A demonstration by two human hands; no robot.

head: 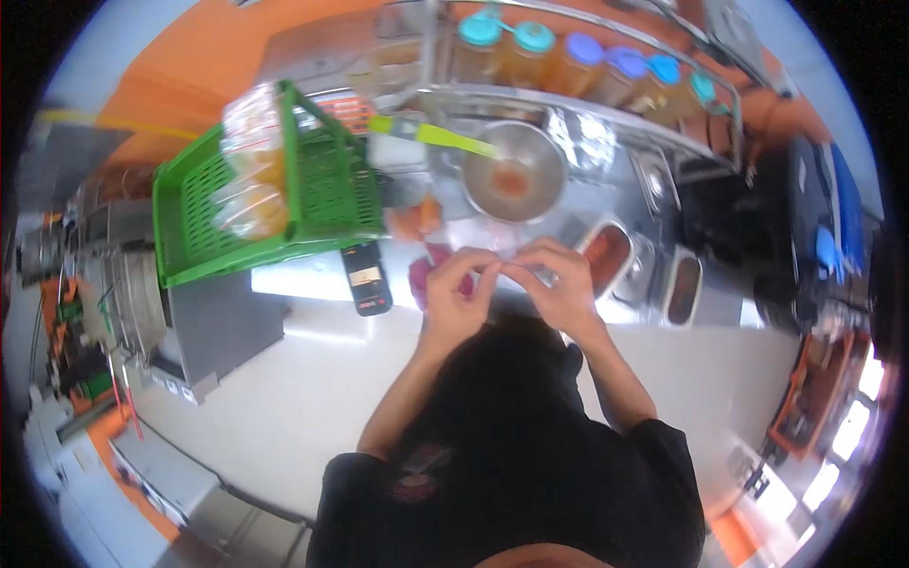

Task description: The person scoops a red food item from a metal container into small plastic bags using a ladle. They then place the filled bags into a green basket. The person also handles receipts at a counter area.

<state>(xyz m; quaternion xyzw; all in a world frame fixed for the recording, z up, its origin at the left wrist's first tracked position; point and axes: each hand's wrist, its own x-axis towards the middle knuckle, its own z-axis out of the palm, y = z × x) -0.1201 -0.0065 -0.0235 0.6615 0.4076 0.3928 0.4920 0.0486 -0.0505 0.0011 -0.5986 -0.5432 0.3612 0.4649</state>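
Note:
Over the front edge of a steel counter [312, 278], my left hand [461, 287] and my right hand [557, 277] meet at the fingertips. Thumbs and forefingers are pinched together; whether something small or clear is between them cannot be told. A magenta cloth or bag [420, 278] lies behind and beside my left hand. Beyond the hands stands a steel mixing bowl [543, 174] with a reddish substance [510, 182] at its bottom. A lime-green handled utensil [447, 136] reaches over the bowl's rim. Orange-brown pieces [419, 216] lie left of the bowl, blurred.
A green plastic basket [334, 192] with filled clear bags [252, 206] stands at left, a dark handheld device [367, 280] beside it. Rectangular containers, one with red contents [608, 254], stand at right. Jars with coloured lids [584, 53] line a rack behind.

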